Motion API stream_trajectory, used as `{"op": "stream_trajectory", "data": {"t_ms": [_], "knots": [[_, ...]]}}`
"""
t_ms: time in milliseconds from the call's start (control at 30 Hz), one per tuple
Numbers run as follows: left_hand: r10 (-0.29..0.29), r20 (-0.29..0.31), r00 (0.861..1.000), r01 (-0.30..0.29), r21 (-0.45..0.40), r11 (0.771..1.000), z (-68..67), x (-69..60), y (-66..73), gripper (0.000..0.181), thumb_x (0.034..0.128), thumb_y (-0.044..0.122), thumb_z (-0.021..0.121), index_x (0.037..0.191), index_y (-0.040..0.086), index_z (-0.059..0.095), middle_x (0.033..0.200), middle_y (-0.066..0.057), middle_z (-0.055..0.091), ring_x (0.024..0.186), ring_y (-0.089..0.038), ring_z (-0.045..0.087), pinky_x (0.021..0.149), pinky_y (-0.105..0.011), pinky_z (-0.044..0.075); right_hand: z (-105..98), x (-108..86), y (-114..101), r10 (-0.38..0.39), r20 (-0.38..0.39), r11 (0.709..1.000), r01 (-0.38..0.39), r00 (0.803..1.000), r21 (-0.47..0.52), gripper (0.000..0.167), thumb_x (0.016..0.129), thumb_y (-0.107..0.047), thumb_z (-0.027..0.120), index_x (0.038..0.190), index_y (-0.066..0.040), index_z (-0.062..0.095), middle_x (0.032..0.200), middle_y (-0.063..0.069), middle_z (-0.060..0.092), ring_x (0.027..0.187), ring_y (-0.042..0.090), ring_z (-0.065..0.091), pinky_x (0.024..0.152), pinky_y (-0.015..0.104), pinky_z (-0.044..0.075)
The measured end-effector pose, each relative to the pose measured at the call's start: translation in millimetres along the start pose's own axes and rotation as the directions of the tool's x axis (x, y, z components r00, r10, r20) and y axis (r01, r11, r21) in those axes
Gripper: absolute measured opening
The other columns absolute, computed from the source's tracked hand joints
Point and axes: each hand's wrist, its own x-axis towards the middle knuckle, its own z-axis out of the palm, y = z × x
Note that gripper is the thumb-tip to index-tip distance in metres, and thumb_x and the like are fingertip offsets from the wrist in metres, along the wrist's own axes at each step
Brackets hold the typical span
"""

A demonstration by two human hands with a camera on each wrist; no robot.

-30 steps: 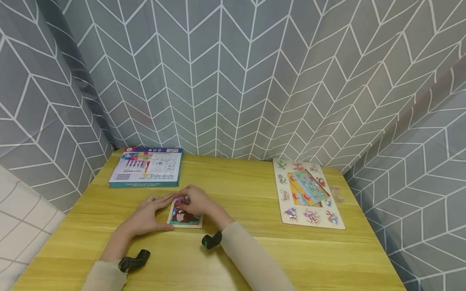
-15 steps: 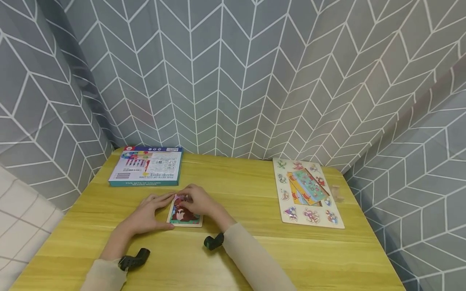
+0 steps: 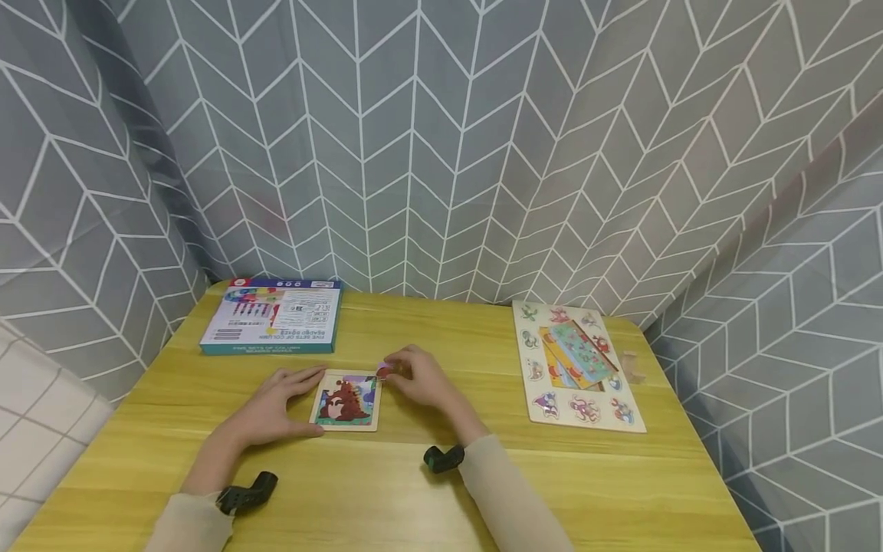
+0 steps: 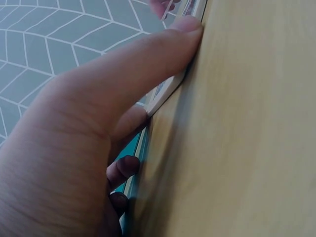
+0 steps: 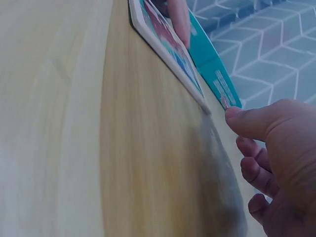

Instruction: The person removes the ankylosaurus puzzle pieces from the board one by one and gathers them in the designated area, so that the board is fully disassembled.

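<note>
A small square jigsaw puzzle in a pale wooden frame lies flat on the table, its picture a reddish-brown cartoon animal. My left hand holds the frame by its left side, index finger at the upper corner and thumb at the lower one. In the left wrist view the thumb presses against the frame's edge. Just off the upper right corner, my right hand pinches a small red and purple puzzle piece between thumb and fingertips. The right wrist view shows that piece barely, nearly edge-on.
A flat boxed toy lies behind the left hand. At the right is a pale board of animal pictures with several colourful cards on it. Patterned curtain borders the wooden table at the back and sides.
My right hand has moved right from over the puzzle to beyond its upper right corner, with the red and purple piece in its fingers. The left hand stays at the frame's left side.
</note>
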Motion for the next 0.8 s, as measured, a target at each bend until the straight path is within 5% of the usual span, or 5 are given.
{"op": "stream_trajectory", "data": {"t_ms": [400,800], "knots": [[0.024,-0.015,1.000,-0.024,-0.001,1.000,0.9,-0.2,2.5,0.105,0.0758,0.060,0.091,0.160,0.012,0.050,0.161,-0.011,0.050,0.110,-0.022,0.044,0.093,-0.052,0.046,-5.0,-10.3,17.3,0.052,-0.004,0.998,-0.052,0.999,-0.019,0.027,0.101,-0.014,0.074,0.126,-0.005,0.077,0.117,0.010,0.068,0.091,0.016,0.054,0.084,0.031,0.050],[0.019,-0.008,1.000,-0.019,-0.007,1.000,-1.3,-0.7,3.3,0.105,0.0758,0.059,0.091,0.160,0.012,0.050,0.161,-0.011,0.050,0.108,-0.020,0.043,0.092,-0.049,0.046,-5.8,-9.7,16.7,0.064,0.017,0.998,-0.063,0.998,-0.025,0.029,0.101,-0.017,0.075,0.128,-0.008,0.076,0.120,0.010,0.066,0.099,0.019,0.058,0.090,0.036,0.051]]}}
